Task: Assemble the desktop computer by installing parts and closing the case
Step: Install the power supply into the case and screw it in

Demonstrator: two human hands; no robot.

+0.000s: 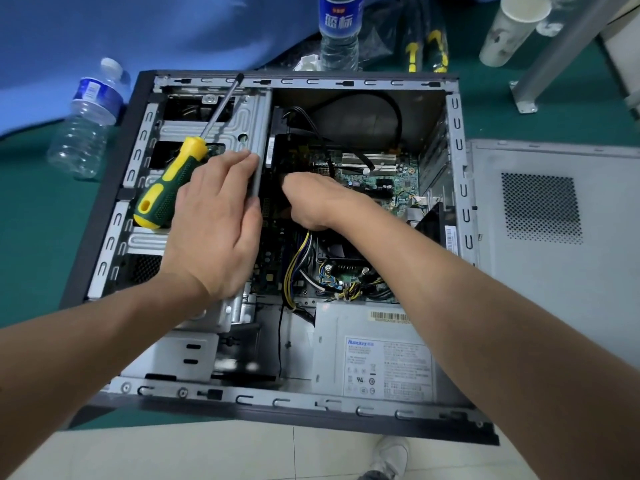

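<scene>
Open case (145,161) lying on green counter (34,237), left hand (214,230) flat on drive cage, fingers straight, right hand (311,199) reaching down to motherboard (381,174), fingers hidden, grip unclear, screwdriver (173,181) resting on cage, side panel (561,271) just right

Head camera, close above open computer case (104,216), facing steeply down, wide-angle.
</scene>
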